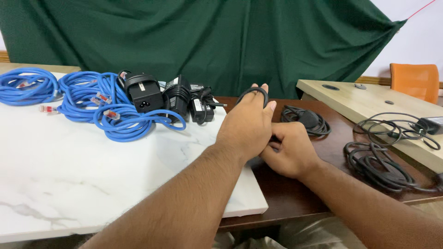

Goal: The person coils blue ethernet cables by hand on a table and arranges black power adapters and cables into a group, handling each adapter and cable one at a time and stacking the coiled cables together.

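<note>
My left hand (247, 124) is raised at the right edge of the white marble slab (69, 180), fingers together, with a loop of black cable (253, 90) wound over the fingertips. My right hand (288, 150) sits just behind and under it on the brown table (295, 193), fingers curled against the left palm; what it grips is hidden, probably the same cable. A coiled black cable with an adapter (307, 120) lies just beyond the right hand.
Blue network cables (99, 108) lie coiled at the slab's far left. Three black power adapters (170, 97) wrapped in their cords stand beside them. Loose black cables (383, 157) lie at the right. A light wooden desk (369, 99), an orange chair (415, 80) and a green curtain (207, 37) stand behind.
</note>
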